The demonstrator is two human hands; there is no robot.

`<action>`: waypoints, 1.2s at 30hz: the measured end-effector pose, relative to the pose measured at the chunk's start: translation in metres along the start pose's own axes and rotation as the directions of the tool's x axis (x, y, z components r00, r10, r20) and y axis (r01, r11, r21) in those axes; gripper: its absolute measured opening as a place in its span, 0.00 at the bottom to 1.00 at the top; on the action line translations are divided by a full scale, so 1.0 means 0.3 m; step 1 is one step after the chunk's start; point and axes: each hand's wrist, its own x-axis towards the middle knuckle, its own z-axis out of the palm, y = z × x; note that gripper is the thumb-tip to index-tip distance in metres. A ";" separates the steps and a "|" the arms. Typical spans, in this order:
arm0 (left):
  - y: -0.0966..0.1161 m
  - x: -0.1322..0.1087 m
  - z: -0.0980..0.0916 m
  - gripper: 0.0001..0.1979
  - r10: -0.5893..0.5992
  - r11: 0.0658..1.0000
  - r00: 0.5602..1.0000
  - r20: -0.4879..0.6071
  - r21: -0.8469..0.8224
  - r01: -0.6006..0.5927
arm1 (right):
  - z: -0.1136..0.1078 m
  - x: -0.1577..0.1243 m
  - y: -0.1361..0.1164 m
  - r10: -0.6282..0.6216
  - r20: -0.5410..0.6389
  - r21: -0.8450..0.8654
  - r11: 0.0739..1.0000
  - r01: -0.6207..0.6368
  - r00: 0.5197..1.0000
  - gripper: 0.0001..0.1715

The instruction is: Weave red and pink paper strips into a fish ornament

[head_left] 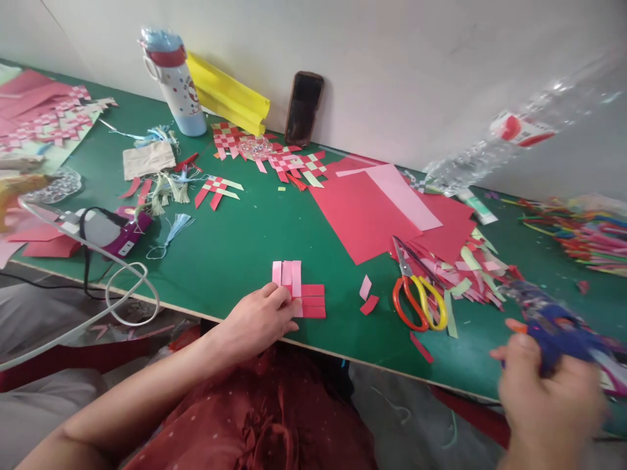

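Note:
My left hand (267, 313) is at the table's front edge, its fingers bunched and pressing on a small piece of woven paper strips. The pale pink strips (289, 271) point away from me and the red strips (313, 301) stick out to the right; their crossing is partly under my fingers. My right hand (548, 391), blurred by motion, is at the far right, wrapped round a dark blue glue gun (563, 329) with an orange trigger. Scissors (418, 300) with orange and yellow handles lie between my hands. Two paper offcuts (368, 304) rest left of the scissors.
Red paper sheets (357, 202) and a heap of strip scraps (477, 267) lie right of centre. A phone (304, 108), a flask (176, 91) and a tilted plastic bottle (494, 143) stand along the wall. A white cable (132, 287) loops over the left edge.

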 end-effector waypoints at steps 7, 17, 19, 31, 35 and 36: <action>0.009 0.015 -0.016 0.15 0.043 0.997 0.998 0.053 0.059 -0.046 | 0.137 0.023 0.037 -0.222 -0.024 -0.210 0.954 0.212 0.975 0.34; -0.028 -0.048 0.031 0.13 0.061 0.996 0.982 -0.178 -0.060 -0.072 | 0.105 0.011 0.014 -0.296 -0.026 -0.196 0.938 0.286 0.955 0.29; -0.014 -0.041 0.030 0.13 0.035 0.999 0.991 -0.131 -0.036 -0.040 | 0.087 -0.008 -0.045 -0.373 -0.098 -0.134 0.924 0.359 0.923 0.26; 0.017 -0.107 0.018 0.15 -0.071 0.995 0.969 -0.236 0.054 0.086 | 0.192 -0.219 -0.507 -0.798 0.220 0.361 0.601 0.713 0.561 0.19; 0.007 -0.161 0.047 0.13 -0.094 0.994 0.962 -0.257 0.031 0.105 | 0.201 -0.234 -0.538 -0.815 0.263 0.343 0.579 0.740 0.516 0.18; 0.007 -0.165 0.050 0.14 -0.089 0.994 0.966 -0.241 0.037 0.101 | 0.200 -0.231 -0.540 -0.813 0.268 0.336 0.581 0.741 0.517 0.18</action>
